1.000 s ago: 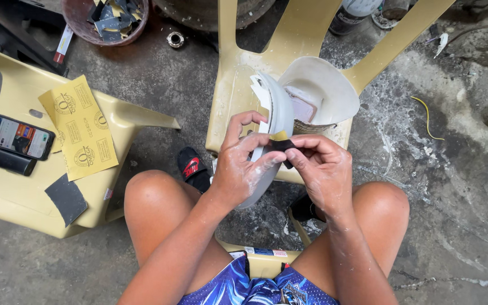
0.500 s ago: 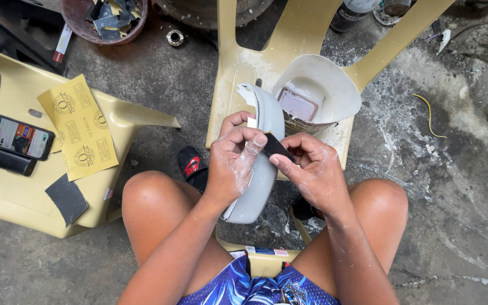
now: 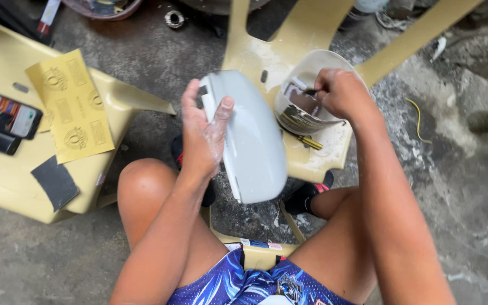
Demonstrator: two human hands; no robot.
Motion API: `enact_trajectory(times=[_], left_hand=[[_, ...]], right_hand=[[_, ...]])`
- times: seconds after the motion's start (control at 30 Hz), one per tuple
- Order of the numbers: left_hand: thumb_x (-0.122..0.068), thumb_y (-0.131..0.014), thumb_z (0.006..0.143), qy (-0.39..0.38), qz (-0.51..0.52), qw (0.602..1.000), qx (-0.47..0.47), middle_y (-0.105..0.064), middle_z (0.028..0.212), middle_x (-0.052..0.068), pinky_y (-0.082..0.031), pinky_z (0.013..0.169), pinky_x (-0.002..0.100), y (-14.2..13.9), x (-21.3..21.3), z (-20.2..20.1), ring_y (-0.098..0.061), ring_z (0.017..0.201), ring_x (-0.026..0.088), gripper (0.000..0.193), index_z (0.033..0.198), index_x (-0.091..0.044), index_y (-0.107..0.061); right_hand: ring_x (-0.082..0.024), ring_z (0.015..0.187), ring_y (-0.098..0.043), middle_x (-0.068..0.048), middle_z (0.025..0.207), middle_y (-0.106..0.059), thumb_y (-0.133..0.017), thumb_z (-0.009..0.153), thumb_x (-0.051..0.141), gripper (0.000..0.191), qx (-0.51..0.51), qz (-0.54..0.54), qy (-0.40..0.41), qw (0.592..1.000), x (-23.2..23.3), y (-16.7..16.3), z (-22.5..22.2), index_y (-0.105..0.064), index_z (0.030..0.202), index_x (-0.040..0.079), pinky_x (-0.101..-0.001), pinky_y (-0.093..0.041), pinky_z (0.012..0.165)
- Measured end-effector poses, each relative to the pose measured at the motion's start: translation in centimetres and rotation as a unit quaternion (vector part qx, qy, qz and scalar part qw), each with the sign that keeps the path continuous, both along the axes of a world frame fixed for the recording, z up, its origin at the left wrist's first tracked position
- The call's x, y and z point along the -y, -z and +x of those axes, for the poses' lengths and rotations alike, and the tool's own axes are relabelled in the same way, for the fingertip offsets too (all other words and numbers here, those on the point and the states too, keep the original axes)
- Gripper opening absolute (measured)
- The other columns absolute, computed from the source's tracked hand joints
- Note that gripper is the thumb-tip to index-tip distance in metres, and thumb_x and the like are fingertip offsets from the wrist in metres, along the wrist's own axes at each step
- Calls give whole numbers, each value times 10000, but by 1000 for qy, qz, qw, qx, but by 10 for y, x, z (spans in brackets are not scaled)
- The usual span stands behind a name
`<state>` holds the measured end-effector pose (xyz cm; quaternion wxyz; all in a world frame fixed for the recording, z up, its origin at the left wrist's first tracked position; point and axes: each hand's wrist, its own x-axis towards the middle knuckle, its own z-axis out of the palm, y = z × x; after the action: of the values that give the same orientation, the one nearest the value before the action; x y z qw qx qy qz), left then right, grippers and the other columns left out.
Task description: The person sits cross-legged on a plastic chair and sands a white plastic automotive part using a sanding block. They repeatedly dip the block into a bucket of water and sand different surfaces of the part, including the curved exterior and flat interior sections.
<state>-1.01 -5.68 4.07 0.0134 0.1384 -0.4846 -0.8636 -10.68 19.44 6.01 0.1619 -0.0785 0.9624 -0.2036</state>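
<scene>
Left hand (image 3: pixel 203 138) clamps the grey cover (image 3: pixel 249 135), long axis running top to bottom mid-frame; right hand (image 3: pixel 340 93), upper right, dips into the tub (image 3: pixel 334 65), fingers seemingly pinched on a dark scrap.

There is one view only, from a camera on the seated person's head, looking steeply down over knees and forearms. It sits close: the left hand (image 3: pixel 201 138) and right hand (image 3: pixel 343 93) fill the middle. The frame reaches from the shorts (image 3: pixel 255 282) at the bottom to a chair (image 3: pixel 266 56) ahead, concrete floor (image 3: pixel 470 186) all round.
</scene>
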Motion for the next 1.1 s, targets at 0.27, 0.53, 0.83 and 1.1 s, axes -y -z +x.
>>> enact_trajectory(times=[0.27,0.53,0.83,1.1], left_hand=[[-445,-546,1066,61,123,990,45,-643,1131,133,-583,846,346,25,-17,0,-650,968,167,546,1349,21,-521],[-546,-361,1027,63,197,978,39,-667,1090,63,-563,859,314,5,-28,0,-660,962,146,590,1283,-48,-549],[-562,-348,1118,25,66,997,-27,-625,966,50,-508,751,303,10,-50,22,-578,848,122,607,1122,-8,-598],[-551,-354,1142,16,70,997,-4,-603,926,43,-494,707,300,9,-61,24,-563,814,123,594,1086,-7,-586]], right_hand=[[-452,953,-674,-269,1019,-702,-698,802,99,277,73,101,-114,986,10,42,-10,-683,1071,34,-490,-530,849],[-88,719,-639,-51,880,-667,-643,1016,83,149,-109,-330,202,916,22,-14,102,-607,1129,-6,-252,-525,640],[-51,812,-489,-2,983,-598,-794,980,74,174,-141,-404,230,874,86,4,171,-661,1065,1,-206,-448,722],[-72,919,-499,2,1035,-562,-788,952,44,277,-190,-428,243,850,90,16,174,-587,1139,13,-233,-461,868]])
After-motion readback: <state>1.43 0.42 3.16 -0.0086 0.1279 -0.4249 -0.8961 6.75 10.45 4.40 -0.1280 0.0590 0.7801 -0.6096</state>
